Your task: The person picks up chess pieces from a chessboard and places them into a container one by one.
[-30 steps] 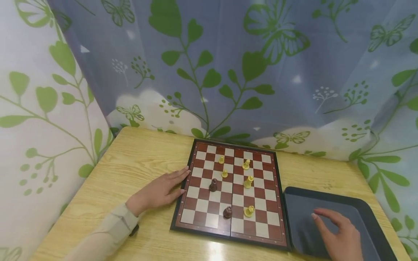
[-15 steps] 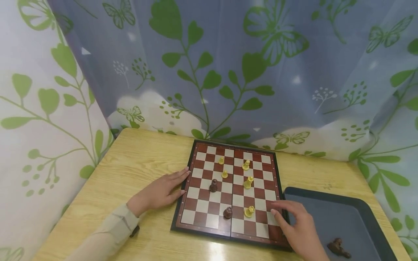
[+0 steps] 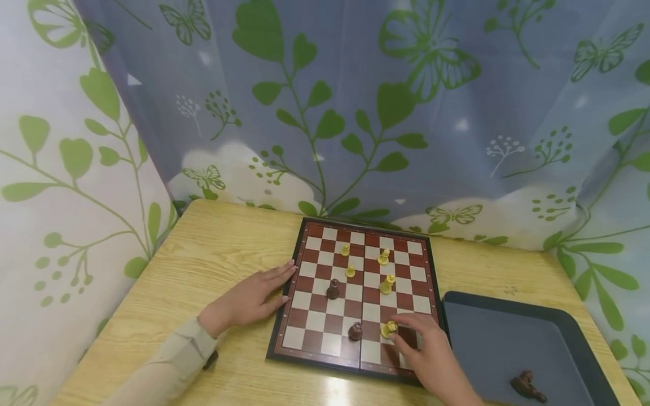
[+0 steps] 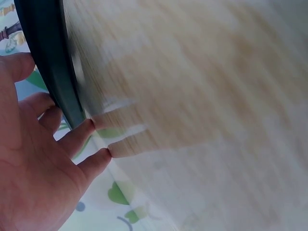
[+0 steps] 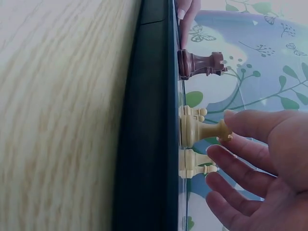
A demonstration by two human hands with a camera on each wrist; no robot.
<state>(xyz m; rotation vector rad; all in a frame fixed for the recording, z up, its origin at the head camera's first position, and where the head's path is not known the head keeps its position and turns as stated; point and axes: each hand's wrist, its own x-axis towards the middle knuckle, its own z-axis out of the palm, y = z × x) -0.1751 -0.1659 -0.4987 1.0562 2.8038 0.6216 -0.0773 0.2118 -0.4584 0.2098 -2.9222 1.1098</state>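
Observation:
On the chessboard (image 3: 332, 344), thumb and index finger of my right hand (image 3: 429, 349) pinch the top of a yellow chess piece (image 5: 195, 132) with a notched head, which stands upright on its base. The other right fingers stay off it, spread in the right wrist view. Just left of that piece stands a dark rook (image 5: 199, 64). My left hand (image 3: 249, 301) rests with extended fingers against the board's left edge; in the left wrist view its fingertips touch the black side (image 4: 50, 62) of the board.
Farther up the board stand a dark piece (image 3: 332, 288), two yellow pawns (image 3: 345, 250) and two taller yellow pieces (image 3: 387, 285). A dark tray (image 3: 500, 338) sits against the board's right side, with a dark chess piece (image 3: 528, 386) lying in it. Patterned cloth (image 3: 345, 113) hangs behind the table.
My right hand has moved left from over the tray to the yellow chess piece and taken hold of its top. The dark piece in the tray has come into sight. My left hand stays put.

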